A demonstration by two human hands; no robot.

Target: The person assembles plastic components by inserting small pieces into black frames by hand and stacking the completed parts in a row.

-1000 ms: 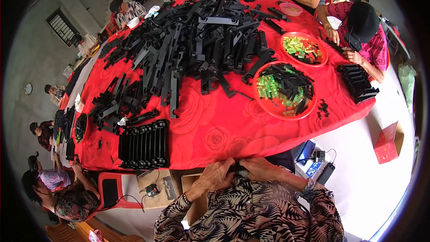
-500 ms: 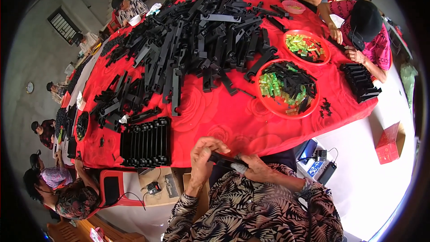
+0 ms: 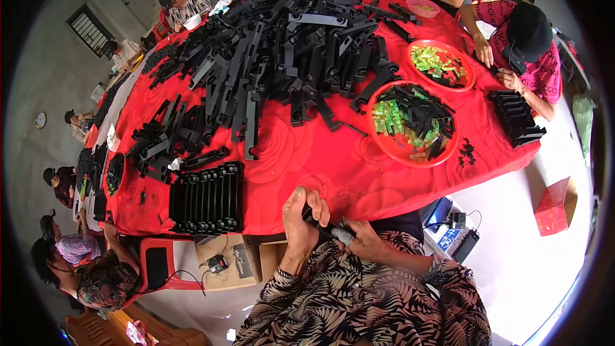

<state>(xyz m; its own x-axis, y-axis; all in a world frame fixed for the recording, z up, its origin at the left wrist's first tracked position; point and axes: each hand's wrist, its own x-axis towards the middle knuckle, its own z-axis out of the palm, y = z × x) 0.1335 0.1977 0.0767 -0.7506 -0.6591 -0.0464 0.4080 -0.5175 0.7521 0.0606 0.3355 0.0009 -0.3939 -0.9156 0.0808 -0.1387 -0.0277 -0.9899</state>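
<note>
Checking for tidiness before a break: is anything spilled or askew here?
A few small black bits lie loose on the red cloth beside the near red tray, outside it. Otherwise nothing stands out.

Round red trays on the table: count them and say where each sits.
2. One red tray holds black and green pieces near the table's right front. The other tray holds green pieces, farther back right. Others may be hidden among the black parts.

head cam | worn high, faces steeply down | red table near | fisheye, single view
</note>
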